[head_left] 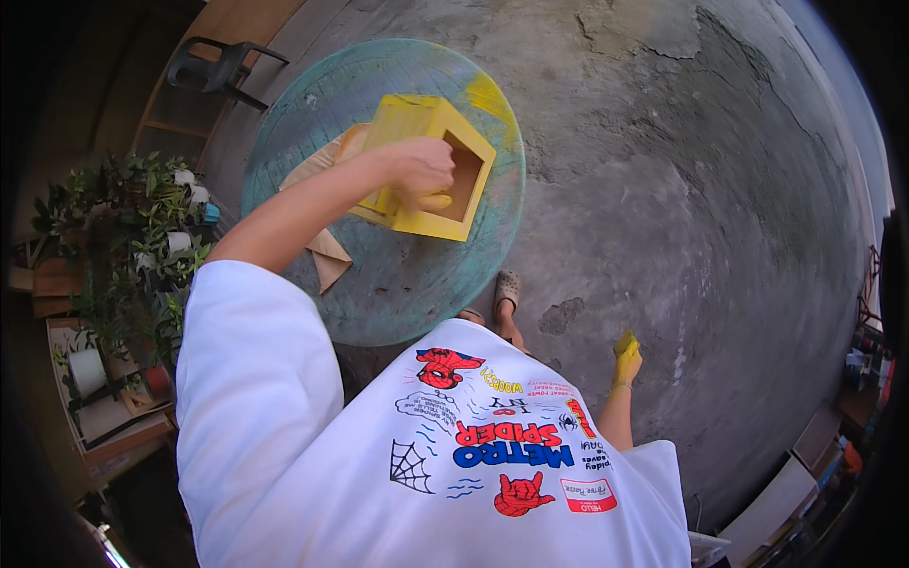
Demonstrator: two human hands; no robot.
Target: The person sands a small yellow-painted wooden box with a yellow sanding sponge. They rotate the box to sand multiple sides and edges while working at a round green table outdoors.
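Note:
On a round, worn blue-green table (379, 312), a yellow-painted wooden box (402, 118) stands tilted, its open side facing right and its inside bare brown. My left hand (423, 170) is closed at the near edge of that opening and seems to grip the box wall. Yellow paint marks its thumb, and its fingertips are partly hidden. Low at my right side, away from the table, my right hand (626, 367) is closed around a small yellow block (625, 343), perhaps a paint-soaked sponge. Brown paper (327, 256) lies beneath and beside the box.
A yellow paint smear (488, 97) marks the table's far right rim. Potted plants (142, 246) crowd the left, and a dark plastic chair (222, 71) stands beyond the table. Rough grey concrete floor (653, 237) spreads to the right. My shod foot (507, 289) is beside the table.

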